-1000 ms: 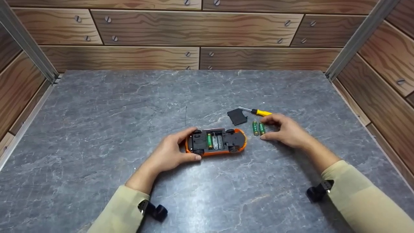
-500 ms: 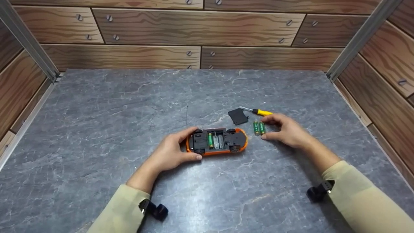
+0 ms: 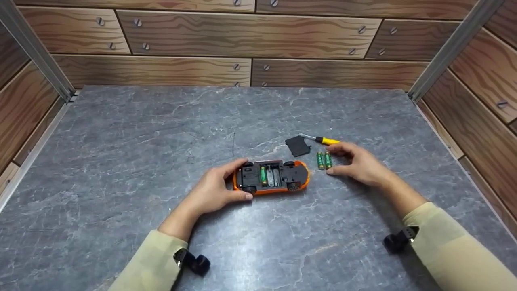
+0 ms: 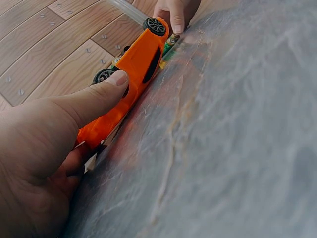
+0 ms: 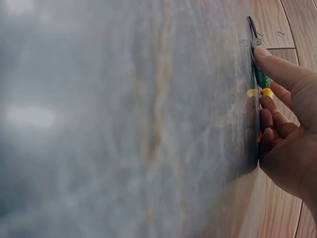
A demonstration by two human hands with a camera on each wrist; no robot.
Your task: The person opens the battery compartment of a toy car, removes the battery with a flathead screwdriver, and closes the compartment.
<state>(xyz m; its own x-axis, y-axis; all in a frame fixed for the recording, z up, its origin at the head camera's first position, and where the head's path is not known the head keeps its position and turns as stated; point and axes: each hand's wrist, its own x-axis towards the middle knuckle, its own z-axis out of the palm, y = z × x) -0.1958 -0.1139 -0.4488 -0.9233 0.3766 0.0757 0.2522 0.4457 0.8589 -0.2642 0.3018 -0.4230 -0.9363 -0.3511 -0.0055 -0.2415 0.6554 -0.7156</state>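
Observation:
An orange toy car [image 3: 268, 177] lies upside down on the table, its battery compartment uncovered. One green battery [image 3: 263, 176] sits at the left side of that compartment; bare slots show beside it. My left hand [image 3: 212, 188] grips the car's left end, with the thumb along the near side, as the left wrist view also shows. To the right, two green batteries [image 3: 320, 161] lie side by side. My right hand [image 3: 359, 163] holds the right-hand battery [image 3: 328, 160] between thumb and fingers at its two ends. In the right wrist view the thumb [image 5: 277, 67] touches a battery end.
A black battery cover [image 3: 298, 146] lies behind the loose batteries. Beside it is a screwdriver [image 3: 329, 141] with a yellow handle, partly behind my right hand. The grey marbled table [image 3: 141, 129] is bounded by wood-patterned walls [image 3: 250, 34] and metal posts.

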